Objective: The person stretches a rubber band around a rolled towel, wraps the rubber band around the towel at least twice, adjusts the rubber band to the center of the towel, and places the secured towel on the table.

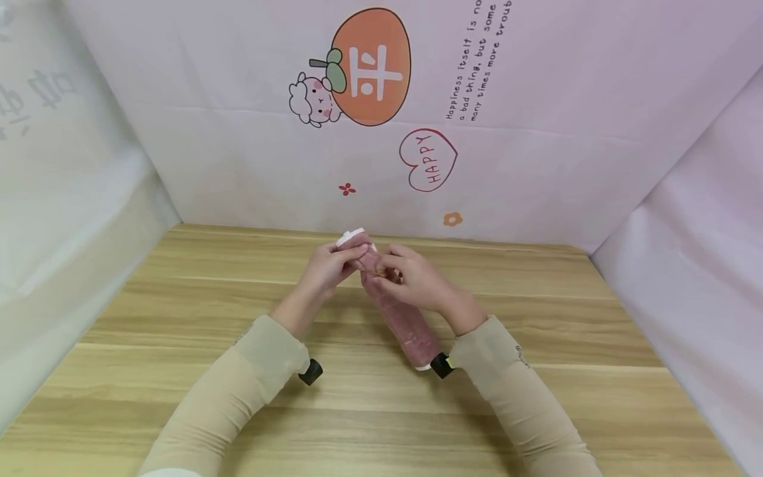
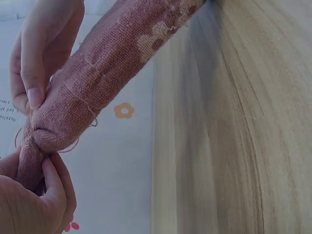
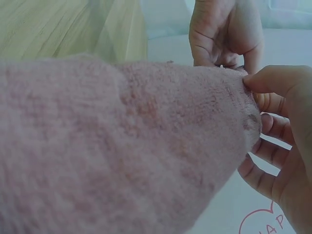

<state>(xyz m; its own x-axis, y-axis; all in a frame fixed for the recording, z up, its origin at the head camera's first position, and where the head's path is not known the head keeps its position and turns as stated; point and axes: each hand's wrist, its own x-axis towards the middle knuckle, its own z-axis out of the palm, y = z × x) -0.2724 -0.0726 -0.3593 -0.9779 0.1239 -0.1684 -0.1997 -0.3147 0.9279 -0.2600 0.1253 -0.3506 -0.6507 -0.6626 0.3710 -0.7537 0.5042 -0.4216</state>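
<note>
**Rolled pink towel (image 1: 407, 324) gathered at its far end, both hands on it**

Left side: white cloth (image 1: 53, 179) with faint printed characters. Beige left sleeve (image 1: 235, 377) crosses the wood-grain tabletop (image 1: 107, 384); a black device (image 1: 310, 372) sits at the cuff.

Left hand (image 1: 324, 268): thumb and fingers clamped on the towel's narrow end, just beyond the gathered neck. A white edge (image 1: 350, 236) projects past the grip.

Centre: towel lies slantwise in the head view, gathered end near the back of the table, thicker end toward the right cuff. Left wrist view shows a pale pattern (image 2: 153, 41) and a loose thread (image 2: 92, 117) on the roll. Behind, the backdrop (image 1: 226, 165) carries a cartoon sheep (image 1: 311, 103), an orange fruit (image 1: 393, 99), a red flower (image 1: 347, 189), a HAPPY heart (image 1: 428, 160) and an orange flower (image 1: 453, 219).

Right hand (image 1: 420, 278): thumb and fingertips pinch the towel at the neck, beside a thin yellowish strand (image 1: 380, 270); cannot tell whether the strand is held as well.

Right: second black device (image 1: 441, 366) beside the towel's thicker end (contact unclear), then the beige right sleeve (image 1: 518, 397).
</note>
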